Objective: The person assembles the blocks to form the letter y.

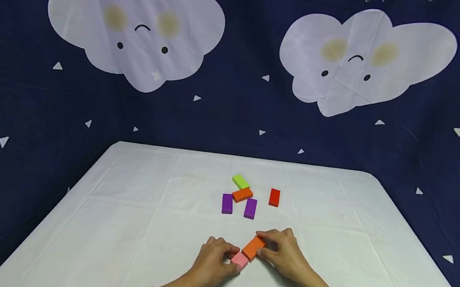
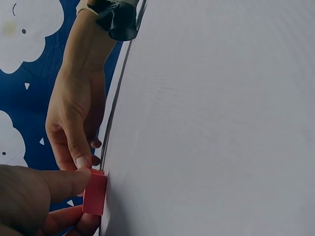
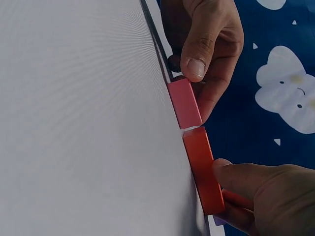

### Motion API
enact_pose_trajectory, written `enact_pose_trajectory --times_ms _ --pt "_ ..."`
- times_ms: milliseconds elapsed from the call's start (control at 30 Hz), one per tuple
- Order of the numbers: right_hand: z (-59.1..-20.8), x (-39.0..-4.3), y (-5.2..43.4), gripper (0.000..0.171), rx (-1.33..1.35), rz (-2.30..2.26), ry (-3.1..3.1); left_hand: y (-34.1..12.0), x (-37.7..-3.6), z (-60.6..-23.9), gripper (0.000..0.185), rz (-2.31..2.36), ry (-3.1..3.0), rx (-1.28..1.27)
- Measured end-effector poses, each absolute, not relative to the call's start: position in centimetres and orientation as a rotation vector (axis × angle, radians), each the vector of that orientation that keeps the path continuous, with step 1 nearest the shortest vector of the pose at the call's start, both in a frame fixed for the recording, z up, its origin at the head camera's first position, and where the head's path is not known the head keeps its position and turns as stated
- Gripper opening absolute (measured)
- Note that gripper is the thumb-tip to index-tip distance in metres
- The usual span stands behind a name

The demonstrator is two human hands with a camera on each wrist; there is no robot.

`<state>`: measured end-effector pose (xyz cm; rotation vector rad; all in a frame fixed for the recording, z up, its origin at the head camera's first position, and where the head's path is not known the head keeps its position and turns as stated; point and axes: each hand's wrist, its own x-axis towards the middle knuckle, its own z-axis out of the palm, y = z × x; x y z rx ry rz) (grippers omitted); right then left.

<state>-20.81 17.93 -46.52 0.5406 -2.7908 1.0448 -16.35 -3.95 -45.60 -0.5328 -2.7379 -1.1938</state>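
Near the front middle of the white table, my left hand point(image 1: 213, 264) pinches a pink block point(image 1: 239, 260) between thumb and fingers. An orange block point(image 1: 253, 248) lies end to end with it, slanting up to the right, and my right hand point(image 1: 285, 252) grips that one by its sides. In the right wrist view a thin gap shows between the pink block point(image 3: 185, 104) and the orange block point(image 3: 203, 169). The left wrist view has the pink block point(image 2: 95, 194) under the left thumb, hiding most of the orange one.
Farther back, a green block point(image 1: 241, 182), a dark orange block point(image 1: 242, 194) and two purple blocks point(image 1: 227, 204) form a small figure. To its right lies a red block point(image 1: 274, 197). A dark blue cloth with clouds hangs behind the table point(image 1: 139, 174).
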Motion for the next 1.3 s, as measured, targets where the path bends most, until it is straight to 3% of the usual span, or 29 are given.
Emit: enact_pose_trajectory --times_ms 1300 --pt "-46.52 -20.74 17.48 0.038 0.533 1.149 -2.818 -3.1 -16.02 -45.68 0.035 -1.171 -2.727 -0.491"
